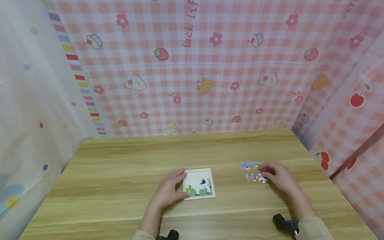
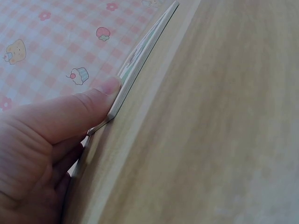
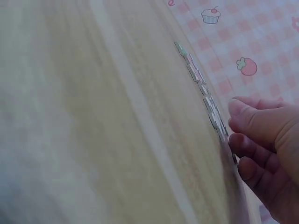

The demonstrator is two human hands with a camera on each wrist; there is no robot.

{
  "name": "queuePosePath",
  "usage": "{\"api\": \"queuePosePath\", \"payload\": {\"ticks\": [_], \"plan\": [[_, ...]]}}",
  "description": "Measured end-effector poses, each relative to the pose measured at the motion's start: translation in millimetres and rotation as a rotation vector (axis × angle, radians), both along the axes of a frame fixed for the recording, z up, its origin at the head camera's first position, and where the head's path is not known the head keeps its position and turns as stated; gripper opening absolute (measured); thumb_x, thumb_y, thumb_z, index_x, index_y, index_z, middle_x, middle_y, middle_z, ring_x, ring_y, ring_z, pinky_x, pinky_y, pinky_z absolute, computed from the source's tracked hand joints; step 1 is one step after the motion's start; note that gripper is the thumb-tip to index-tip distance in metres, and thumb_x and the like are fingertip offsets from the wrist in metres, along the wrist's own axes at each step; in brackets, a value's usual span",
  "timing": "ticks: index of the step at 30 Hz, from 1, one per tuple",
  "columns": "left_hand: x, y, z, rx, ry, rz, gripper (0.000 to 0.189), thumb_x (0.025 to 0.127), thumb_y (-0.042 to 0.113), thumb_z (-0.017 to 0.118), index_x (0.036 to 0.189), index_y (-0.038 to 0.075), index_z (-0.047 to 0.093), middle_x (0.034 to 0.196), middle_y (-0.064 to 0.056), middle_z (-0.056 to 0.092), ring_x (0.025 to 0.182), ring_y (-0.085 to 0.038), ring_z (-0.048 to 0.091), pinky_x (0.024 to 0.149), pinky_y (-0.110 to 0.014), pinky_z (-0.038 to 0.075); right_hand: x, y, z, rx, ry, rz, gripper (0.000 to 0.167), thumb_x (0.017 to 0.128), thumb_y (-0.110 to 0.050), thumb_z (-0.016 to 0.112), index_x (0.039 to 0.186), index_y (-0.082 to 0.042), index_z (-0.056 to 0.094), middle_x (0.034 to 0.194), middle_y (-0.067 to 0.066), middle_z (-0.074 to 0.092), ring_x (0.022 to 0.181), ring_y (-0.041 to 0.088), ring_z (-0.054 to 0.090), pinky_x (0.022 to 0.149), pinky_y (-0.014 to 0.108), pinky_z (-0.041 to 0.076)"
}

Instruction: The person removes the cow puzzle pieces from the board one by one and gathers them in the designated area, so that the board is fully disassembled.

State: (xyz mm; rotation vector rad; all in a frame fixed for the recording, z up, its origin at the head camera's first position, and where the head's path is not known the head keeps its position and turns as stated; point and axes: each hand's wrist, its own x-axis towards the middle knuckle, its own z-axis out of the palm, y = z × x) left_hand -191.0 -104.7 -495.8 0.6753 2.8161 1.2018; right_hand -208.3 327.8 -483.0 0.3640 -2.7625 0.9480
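My left hand (image 1: 169, 190) grips the left side of a square puzzle board (image 1: 193, 176), thumb on its lower left corner and fingers by its upper left. In the left wrist view the thumb (image 2: 84, 109) presses on the board's raised rim (image 2: 140, 63). Cow-patterned pieces (image 1: 205, 188) and green ones fill the lower and right parts of the board. To the right, my right hand (image 1: 277, 176) bends its fingers over the edge of a group of loose puzzle pieces (image 1: 252, 177). A white piece (image 1: 262, 179) is under its thumb; I cannot tell whether its fingertips pinch one.
The wooden table (image 1: 135, 160) carries both the board and the loose pieces. Behind it hangs a pink checked curtain (image 1: 186, 73), with a white one (image 1: 36, 100) on the left. Black wrist mounts (image 1: 285, 224) stand out from the sleeves near the front.
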Motion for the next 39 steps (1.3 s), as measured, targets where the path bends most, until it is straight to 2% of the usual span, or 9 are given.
{"api": "queuePosePath", "payload": {"ticks": [6,9,12,16,24,28,34,39], "plan": [[-0.2,0.2,0.7,0.005,-0.012,0.003,0.077,0.074,0.029,0.087,0.138,-0.001,0.056,0.152,-0.012,0.043,0.141,-0.038,0.033,0.114,-0.057,0.025,0.8,-14,7.9,0.010,0.050,0.029,0.013,0.086,-0.003,0.075,0.098,-0.005,0.073,0.088,0.000,0.067,0.078,0.013,0.057,0.067,0.030,0.050],[-0.4,0.1,1.3,0.004,-0.020,0.004,0.077,0.074,0.029,0.087,0.138,-0.001,0.056,0.153,-0.012,0.043,0.141,-0.039,0.033,0.113,-0.058,0.026,-0.5,-27,10.1,-0.027,0.034,0.090,0.013,0.086,-0.002,0.074,0.099,-0.004,0.073,0.082,-0.003,0.064,0.071,0.008,0.054,0.060,0.026,0.048],[-0.2,0.3,2.4,0.009,-0.029,0.003,0.076,0.073,0.028,0.087,0.137,-0.001,0.056,0.152,-0.013,0.043,0.141,-0.040,0.033,0.113,-0.060,0.026,-0.6,-43,11.5,-0.060,0.049,0.166,0.014,0.085,0.000,0.075,0.098,-0.003,0.072,0.081,-0.004,0.063,0.069,0.006,0.053,0.058,0.024,0.048],[-0.4,0.8,3.2,0.020,-0.050,0.007,0.076,0.073,0.026,0.087,0.137,-0.001,0.056,0.152,-0.013,0.042,0.141,-0.040,0.032,0.112,-0.061,0.025,0.4,-66,13.4,-0.062,0.076,0.255,0.014,0.084,-0.001,0.076,0.097,-0.005,0.072,0.085,-0.005,0.064,0.073,0.005,0.054,0.062,0.025,0.049],[-0.6,1.8,5.0,0.036,-0.076,0.014,0.075,0.073,0.023,0.088,0.137,0.000,0.057,0.152,-0.012,0.043,0.141,-0.041,0.032,0.113,-0.061,0.024,0.3,-111,10.7,-0.036,0.025,0.371,0.015,0.085,-0.011,0.078,0.098,-0.008,0.071,0.092,-0.003,0.065,0.078,0.008,0.056,0.067,0.026,0.050],[-1.3,2.4,4.3,0.042,-0.085,0.019,0.075,0.072,0.023,0.088,0.137,0.000,0.057,0.152,-0.012,0.043,0.141,-0.041,0.031,0.113,-0.061,0.023,-0.7,-129,8.9,0.009,0.005,0.402,0.019,0.085,-0.017,0.078,0.102,-0.010,0.071,0.095,-0.005,0.065,0.083,0.009,0.058,0.073,0.027,0.052],[-2.7,4.2,4.4,0.028,-0.102,0.034,0.075,0.072,0.022,0.088,0.137,0.002,0.058,0.152,-0.011,0.043,0.140,-0.040,0.033,0.113,-0.061,0.024,-3.0,-149,8.7,0.035,-0.016,0.418,0.026,0.086,-0.020,0.079,0.110,-0.013,0.071,0.100,-0.005,0.063,0.085,0.010,0.057,0.074,0.028,0.052],[-3.2,5.0,5.7,0.031,-0.133,0.048,0.073,0.072,0.021,0.088,0.137,0.005,0.059,0.152,-0.009,0.044,0.140,-0.039,0.034,0.112,-0.061,0.026,-6.6,-159,7.9,0.062,-0.045,0.396,0.030,0.086,-0.020,0.078,0.114,-0.014,0.071,0.105,-0.005,0.062,0.087,0.011,0.055,0.077,0.029,0.051]]}}
